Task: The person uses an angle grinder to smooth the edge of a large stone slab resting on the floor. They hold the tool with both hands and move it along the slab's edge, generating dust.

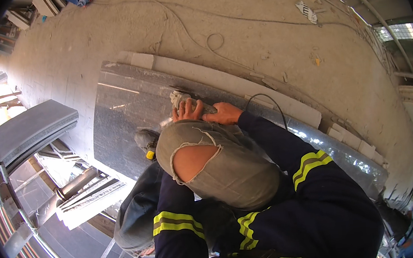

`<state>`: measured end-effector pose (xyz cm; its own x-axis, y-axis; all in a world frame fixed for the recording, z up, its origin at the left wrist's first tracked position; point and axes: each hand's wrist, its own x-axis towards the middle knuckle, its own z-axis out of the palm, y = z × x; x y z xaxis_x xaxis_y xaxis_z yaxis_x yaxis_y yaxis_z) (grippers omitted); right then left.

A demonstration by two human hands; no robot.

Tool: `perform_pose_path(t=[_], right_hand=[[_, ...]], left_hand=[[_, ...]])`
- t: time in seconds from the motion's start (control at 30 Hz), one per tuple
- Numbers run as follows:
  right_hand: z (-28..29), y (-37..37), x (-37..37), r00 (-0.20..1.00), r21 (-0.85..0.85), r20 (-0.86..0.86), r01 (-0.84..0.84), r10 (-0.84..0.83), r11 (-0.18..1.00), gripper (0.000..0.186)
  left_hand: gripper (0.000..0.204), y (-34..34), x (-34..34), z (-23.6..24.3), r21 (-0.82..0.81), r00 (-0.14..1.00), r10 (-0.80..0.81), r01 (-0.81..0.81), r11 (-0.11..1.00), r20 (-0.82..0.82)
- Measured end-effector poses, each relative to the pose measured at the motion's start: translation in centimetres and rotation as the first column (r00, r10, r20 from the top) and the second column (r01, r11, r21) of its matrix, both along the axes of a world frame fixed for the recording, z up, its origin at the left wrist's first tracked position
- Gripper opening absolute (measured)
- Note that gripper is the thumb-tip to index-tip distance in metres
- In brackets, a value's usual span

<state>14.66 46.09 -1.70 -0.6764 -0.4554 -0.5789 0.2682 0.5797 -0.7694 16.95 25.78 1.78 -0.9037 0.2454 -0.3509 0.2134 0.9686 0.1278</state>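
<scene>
A dark polished stone slab (120, 118) lies in front of me, and I crouch over it. What looks like an angle grinder (178, 97), with a pale metal head and dark disc, is at the slab's far edge. My left hand (189, 109) is closed over it just behind the head, fingers curled down. Beside it, my right hand (226, 113) wraps around the rear of the body. A black cord (270, 98) loops from near my right hand. My knee, in torn grey trousers (236, 176), partly hides both wrists. Whether the disc touches the stone is unclear.
A dark object with a yellow patch, perhaps a shoe (146, 139), rests on the slab. Pale stone strips (264, 100) line its far side. Stacked slabs (30, 130) stand left, above metal framing (36, 232). A cable (250, 21) crosses the dusty floor (278, 46).
</scene>
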Motion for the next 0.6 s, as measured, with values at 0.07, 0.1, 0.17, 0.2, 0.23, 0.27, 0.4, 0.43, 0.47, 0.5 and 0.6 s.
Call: perform_pose_path(t=[0.07, 0.1, 0.17, 0.2, 0.23, 0.27, 0.4, 0.43, 0.47, 0.5, 0.6], right_hand=[[0.0, -0.2, 0.2, 1.000, -0.012, -0.001, -0.007, 0.007, 1.000, 0.096], [-0.1, 0.1, 0.1, 1.000, -0.014, 0.007, -0.007, 0.007, 1.000, 0.096], [-0.2, 0.2, 0.4, 1.000, -0.001, -0.022, 0.013, -0.013, 1.000, 0.097], [-0.3, 0.1, 0.8, 0.998, 0.013, -0.060, 0.036, -0.035, 0.999, 0.098], [-0.4, 0.1, 1.0, 0.994, 0.027, -0.098, 0.061, -0.058, 0.998, 0.098], [-0.5, 0.3, 0.9, 0.998, 0.018, -0.057, 0.040, -0.039, 0.999, 0.098], [0.8, -0.1, -0.2, 1.000, -0.012, 0.019, -0.013, 0.013, 1.000, 0.098], [0.9, -0.1, -0.4, 1.000, -0.009, 0.017, -0.013, 0.014, 1.000, 0.097], [0.9, -0.2, -0.5, 1.000, -0.011, 0.019, -0.019, 0.019, 1.000, 0.099], [0.7, -0.1, -0.4, 0.999, -0.011, 0.026, -0.023, 0.024, 1.000, 0.100], [0.4, 0.0, -0.1, 0.999, 0.007, 0.030, -0.018, 0.018, 1.000, 0.106]], left_hand=[[0.086, -0.4, 0.2, -0.1, 0.007, 0.999, -0.008, 0.008, 1.000, -0.031], [0.086, -0.3, 0.1, -0.1, 0.015, 0.999, -0.017, 0.017, 1.000, -0.046], [0.075, 0.0, 0.5, 0.1, 0.067, 0.992, -0.013, 0.021, 0.998, -0.124], [0.070, 0.2, 0.5, 0.5, 0.092, 0.986, -0.012, 0.028, 0.995, -0.164], [0.070, 0.3, 0.4, 0.9, 0.094, 0.989, -0.010, 0.025, 0.995, -0.148], [0.071, 0.5, 0.3, 1.3, 0.096, 0.991, -0.009, 0.022, 0.995, -0.132], [0.071, 0.0, 0.1, 1.4, 0.075, 0.993, 0.006, 0.002, 0.997, -0.117], [0.072, 0.0, 0.0, 1.4, 0.073, 0.995, 0.010, -0.002, 0.997, -0.104], [0.072, -0.1, -0.1, 1.4, 0.070, 0.996, 0.014, -0.007, 0.998, -0.090], [0.073, 0.0, 0.0, 1.4, 0.069, 0.997, 0.017, -0.012, 0.998, -0.071], [0.076, -0.1, -0.3, 1.7, 0.065, 0.999, -0.026, 0.027, 0.998, -0.024]])
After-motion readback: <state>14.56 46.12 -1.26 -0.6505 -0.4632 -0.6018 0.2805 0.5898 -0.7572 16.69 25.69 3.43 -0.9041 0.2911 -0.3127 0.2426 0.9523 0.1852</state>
